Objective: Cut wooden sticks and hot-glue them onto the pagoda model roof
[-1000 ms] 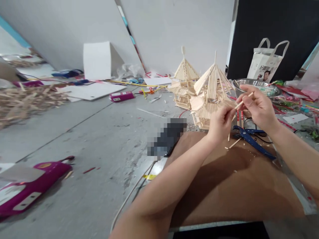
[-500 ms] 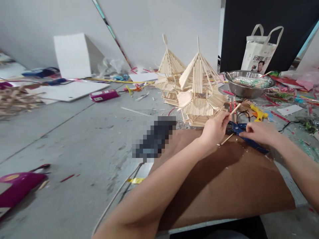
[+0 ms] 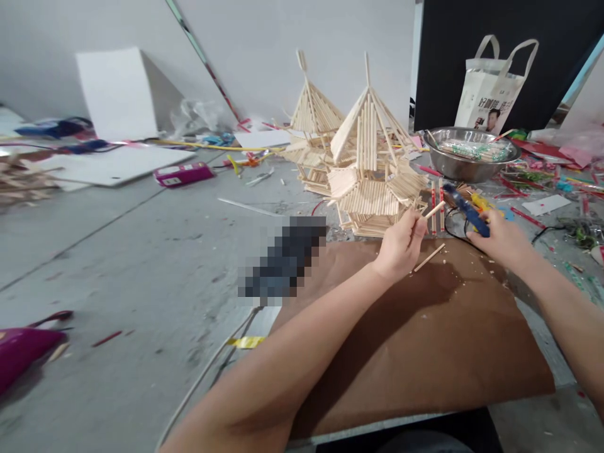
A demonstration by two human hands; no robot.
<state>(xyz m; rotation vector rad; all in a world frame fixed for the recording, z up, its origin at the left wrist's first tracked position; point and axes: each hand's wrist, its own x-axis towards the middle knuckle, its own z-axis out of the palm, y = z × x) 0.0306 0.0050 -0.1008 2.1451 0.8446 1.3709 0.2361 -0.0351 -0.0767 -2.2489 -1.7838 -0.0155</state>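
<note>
Pinching one slim, pale wooden stick (image 3: 435, 209) in your left hand (image 3: 401, 246), right hand (image 3: 503, 239) wrapped round blue pliers (image 3: 466, 207), you've got two ribbed, pointy-roofed wooden-stick pavilions (image 3: 370, 198) ahead.

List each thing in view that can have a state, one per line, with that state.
Left hand: closed on a thin wooden stick
Right hand: closed on blue pliers
Blue pliers: held; open or shut, cannot tell
Loose stick: lying on the brown sheet
Brown sheet: spread out, crumbs on it
Front stick model: upright, gaps in roof
Rear stick model: upright, partly hidden
Metal bowl: upright, filled
Tote bag: standing, handles up
</note>
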